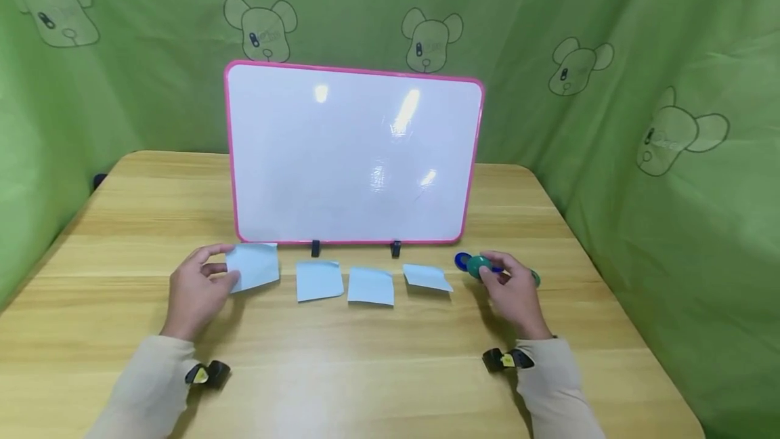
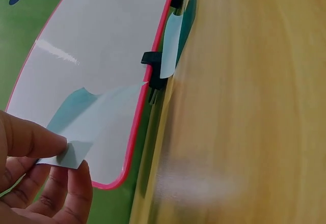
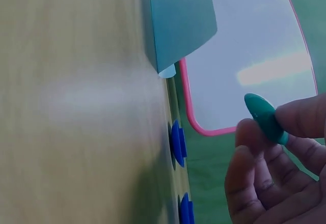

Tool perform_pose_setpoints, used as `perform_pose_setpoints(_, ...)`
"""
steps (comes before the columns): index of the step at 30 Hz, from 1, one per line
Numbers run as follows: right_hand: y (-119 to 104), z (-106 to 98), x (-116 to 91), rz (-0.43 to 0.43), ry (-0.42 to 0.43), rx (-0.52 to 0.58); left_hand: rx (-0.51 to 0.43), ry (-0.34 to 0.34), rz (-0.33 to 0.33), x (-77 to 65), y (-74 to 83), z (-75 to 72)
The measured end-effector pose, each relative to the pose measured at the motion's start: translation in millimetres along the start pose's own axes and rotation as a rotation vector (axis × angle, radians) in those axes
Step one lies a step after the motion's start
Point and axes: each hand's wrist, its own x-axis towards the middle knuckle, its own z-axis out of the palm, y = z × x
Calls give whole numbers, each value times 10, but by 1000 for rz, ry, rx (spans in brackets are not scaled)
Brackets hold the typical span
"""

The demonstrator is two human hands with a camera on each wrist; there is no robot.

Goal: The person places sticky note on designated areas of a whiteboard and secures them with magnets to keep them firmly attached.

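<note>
My left hand (image 1: 198, 290) pinches a light blue sticky note (image 1: 252, 266) by its left edge, just in front of the whiteboard's lower left corner. In the left wrist view the thumb presses on the corner of the note (image 2: 84, 122), with the fingers behind. A round green magnet (image 3: 266, 118) is pinched between thumb and fingers of my right hand (image 1: 512, 293), beyond the board's lower right corner. The pink-framed whiteboard (image 1: 353, 154) stands upright at the middle of the table, its face bare of notes.
Three more blue notes, a left one (image 1: 319, 281), a middle one (image 1: 370, 286) and a curled right one (image 1: 428, 277), lie in a row before the board. Black clips (image 1: 315, 248) hold its lower edge. Blue magnets (image 1: 462, 261) and another green magnet (image 1: 535, 278) lie by my right hand.
</note>
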Motion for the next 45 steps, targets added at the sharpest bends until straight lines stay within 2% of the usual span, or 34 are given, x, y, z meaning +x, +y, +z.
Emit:
perform_pose_setpoints(11, -122, -13, 41, 11, -24, 8, 10, -3, 67, 23, 73, -15)
perform_pose_setpoints(19, -160, -21, 113, -94, -30, 39, -8, -14, 118, 70, 133, -15)
perform_pose_setpoints(27, -240, -7, 196, -110, -36, 28, 7, -8, 163, 143, 187, -12)
perform_pose_setpoints(45, -516, 48, 351, -225, -54, 60, 28, -5, 227, 252, 357, 15)
